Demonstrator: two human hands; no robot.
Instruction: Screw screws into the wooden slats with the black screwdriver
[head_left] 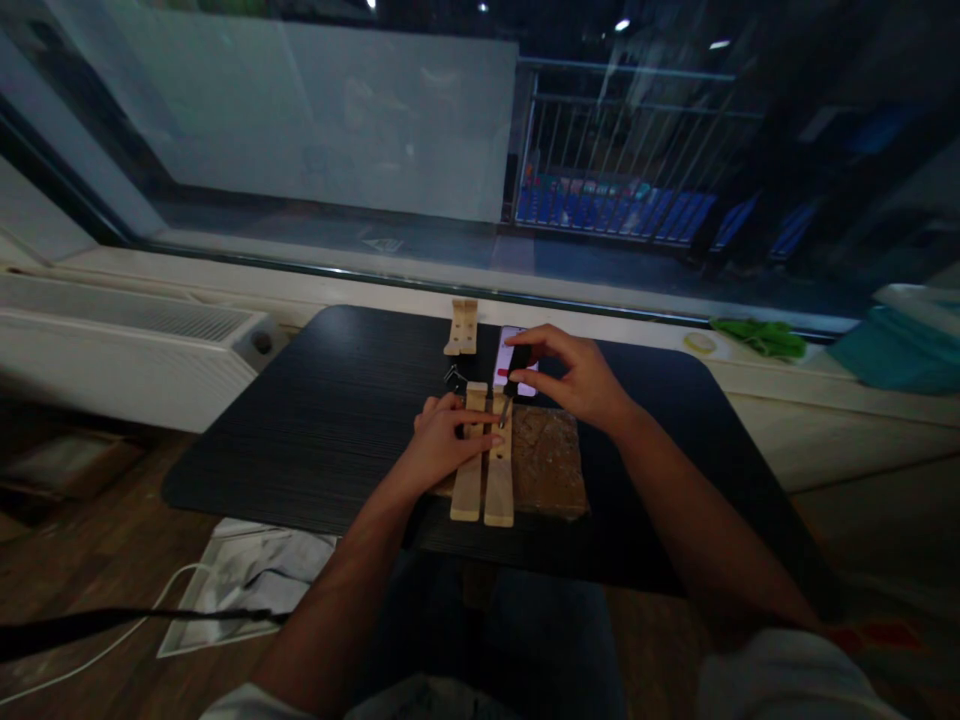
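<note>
My right hand [577, 378] pinches the black handle of a screwdriver [517, 368]. Its metal shaft slants down to the right one of two pale wooden pieces [499, 490], near a hole. Over the left wooden piece [466, 490] lies my left hand [442, 440], its index finger and thumb stretched apart on either side of the screwdriver's tip. Both fingertips rest on the right piece. Whether a screw sits under the tip is too small to tell. Both pieces lie side by side across a brown, tape-wrapped block [551, 460].
The black table [300, 420] stands against a window sill. A lit phone [530, 385], small dark metal parts [454, 378] and another pair of wooden pieces [463, 328] lie beyond the block. A radiator [150, 330] is at left; a teal bag [900, 345] sits on the sill.
</note>
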